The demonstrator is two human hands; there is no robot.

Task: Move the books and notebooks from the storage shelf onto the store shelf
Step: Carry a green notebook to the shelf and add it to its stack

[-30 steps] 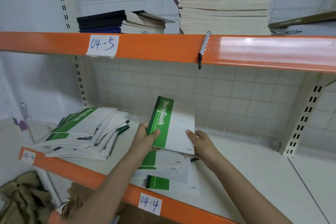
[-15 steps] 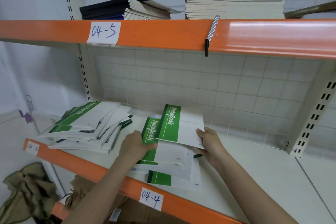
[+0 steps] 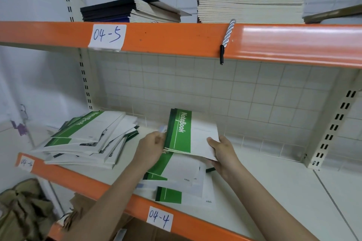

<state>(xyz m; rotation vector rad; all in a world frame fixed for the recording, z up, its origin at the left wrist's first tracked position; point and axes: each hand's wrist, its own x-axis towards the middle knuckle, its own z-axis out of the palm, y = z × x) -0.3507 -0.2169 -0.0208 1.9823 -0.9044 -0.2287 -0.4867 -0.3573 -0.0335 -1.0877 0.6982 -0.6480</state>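
— From the head view, what are we failing to make out?

— Our left hand (image 3: 151, 148) is hiding its fingertips behind the notebooks (image 3: 191, 136); the lower shelf (image 3: 274, 188) is carrying them.

— And our hands?

— Both are gripping that bundle, right hand (image 3: 222, 151) pinching its edge, spine running away from us, tilted above loose notebooks (image 3: 182, 178).

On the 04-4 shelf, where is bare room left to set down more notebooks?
Bare board lies right of the right hand, out to the slotted upright. A narrow strip separates the splayed pile from the left hand. The middle, under the held notebooks, is crowded.
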